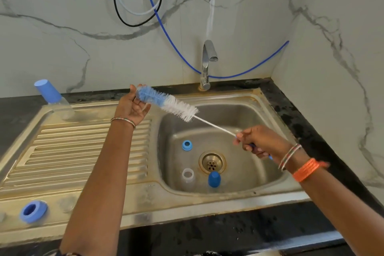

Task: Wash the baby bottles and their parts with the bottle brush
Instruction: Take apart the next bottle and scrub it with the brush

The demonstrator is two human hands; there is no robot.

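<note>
A: Over the stainless steel sink basin, your right hand gripped the blue handle of the long blue-and-white bristled bottle brush, fingers curled round it.

B: And the left?

A: Your left hand was raised, palm up, fingers loosely spread, the brush's blue tip touching them; whether they pinched it, I cannot tell.

B: Where were the bottle parts?

A: In the basin: a small blue screw ring left of the brass drain, a clear plastic bottle lying open-mouthed, and a dark blue cap just beside the drain. On the ribbed steel drainboard, a capped clear bottle with a light blue cover stood tilted at the far corner; a light blue ring sat at the near edge.

B: The chrome tap?

A: It stood behind the basin, against the marbled wall.
</note>
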